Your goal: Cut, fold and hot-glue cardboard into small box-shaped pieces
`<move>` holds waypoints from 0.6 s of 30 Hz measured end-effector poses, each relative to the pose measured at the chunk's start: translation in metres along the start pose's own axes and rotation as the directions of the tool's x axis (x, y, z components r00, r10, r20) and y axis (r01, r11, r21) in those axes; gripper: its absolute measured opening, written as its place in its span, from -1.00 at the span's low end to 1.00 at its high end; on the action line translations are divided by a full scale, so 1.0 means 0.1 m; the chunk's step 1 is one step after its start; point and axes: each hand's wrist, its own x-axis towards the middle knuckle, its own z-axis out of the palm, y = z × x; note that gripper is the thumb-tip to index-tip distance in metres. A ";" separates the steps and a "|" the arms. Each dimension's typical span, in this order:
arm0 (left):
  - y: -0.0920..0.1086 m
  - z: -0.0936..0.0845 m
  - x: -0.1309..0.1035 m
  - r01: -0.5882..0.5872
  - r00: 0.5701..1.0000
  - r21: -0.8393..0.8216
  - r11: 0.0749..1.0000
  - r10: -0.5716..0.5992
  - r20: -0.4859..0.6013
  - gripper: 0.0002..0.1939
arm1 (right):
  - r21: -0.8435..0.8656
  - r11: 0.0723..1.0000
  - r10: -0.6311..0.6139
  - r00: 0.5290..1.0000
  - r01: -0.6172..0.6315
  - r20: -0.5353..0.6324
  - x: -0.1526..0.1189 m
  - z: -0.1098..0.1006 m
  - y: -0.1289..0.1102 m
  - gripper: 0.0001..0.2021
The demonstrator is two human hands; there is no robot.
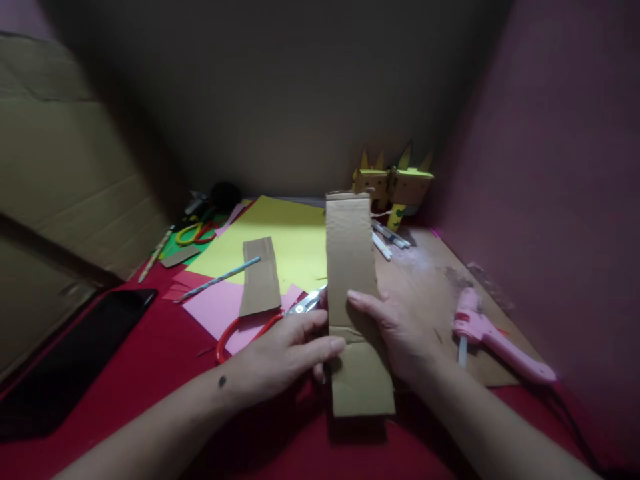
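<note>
Both hands are clamped on one card strip, one from each side. The left hand pinches its left edge, with the thumb on the front and some fingers tucked behind. The right hand grips its right edge, with the thumb a bit farther up the front; its other fingers are mostly hidden.

The strip stands between the hands, long way from near to far, and its near end looks lifted off the red cloth. A crease runs across it, close to both thumbs. The step in hand seems to be working the strip at that line. To do it well, both thumbs should press the same amount, right along the crease, so the card bends straight and does not twist or tear. A slow, soft push is best, because thick card can buckle in the wrong place.

The scissors lie just to the left, partly behind the left hand, so that hand should mind the blades. A small card piece with a straw across it is farther left. On the right, the pink glue gun rests well apart from the strip.
</note>
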 end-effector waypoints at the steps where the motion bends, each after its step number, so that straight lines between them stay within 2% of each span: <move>1: 0.00 -0.07 -0.01 -0.075 0.997 0.190 0.979 0.077 -0.004 -0.72 | 0.019 1.000 -0.004 1.000 0.004 0.003 0.00 0.00 0.00 -0.65; 2: -0.01 -0.15 -0.01 -0.141 0.987 0.386 0.912 0.158 -0.012 -0.70 | 0.036 0.999 -0.013 1.000 0.013 0.005 -0.01 0.00 0.00 -0.66; 3: -0.04 -0.24 -0.01 -0.169 0.976 0.571 0.803 0.219 -0.019 -0.70 | 0.047 0.999 -0.015 1.000 0.014 0.005 -0.02 0.00 0.00 -0.66; 4: -0.07 -0.33 0.00 -0.150 0.970 0.713 0.685 0.243 -0.030 -0.70 | 0.053 0.999 -0.009 1.000 0.008 0.003 -0.03 0.00 0.00 -0.65; 6: -0.15 -0.53 0.00 -0.039 0.974 0.879 0.476 0.214 -0.073 -0.70 | 0.058 0.998 0.016 1.000 -0.016 0.001 -0.06 -0.02 -0.01 -0.64; 8: -0.20 -0.71 -0.03 0.048 0.979 0.935 0.351 0.169 -0.114 -0.68 | 0.070 0.997 0.038 0.999 -0.038 0.005 -0.09 -0.04 -0.02 -0.63; 10: -0.19 -0.82 -0.12 0.129 0.971 0.946 0.298 0.157 -0.182 -0.65 | 0.085 0.994 0.065 0.998 -0.064 -0.003 -0.11 -0.06 -0.04 -0.63; 12: -0.15 -0.84 -0.25 0.224 0.939 0.933 0.283 0.193 -0.284 -0.62 | 0.100 0.988 0.121 0.992 -0.118 -0.032 -0.11 -0.07 -0.04 -0.65; 14: -0.12 -0.76 -0.38 0.255 0.923 0.915 0.312 0.204 -0.327 -0.65 | 0.101 0.981 0.174 0.982 -0.167 -0.068 -0.09 -0.06 -0.04 -0.67; 16: -0.14 -0.61 -0.46 0.228 0.945 0.906 0.357 0.144 -0.295 -0.72 | 0.081 0.974 0.216 0.973 -0.209 -0.081 -0.07 -0.05 -0.03 -0.68; 18: -0.21 -0.45 -0.47 0.244 0.955 0.910 0.335 0.078 -0.285 -0.74 | 0.058 0.967 0.251 0.966 -0.248 -0.058 -0.06 -0.04 -0.02 -0.66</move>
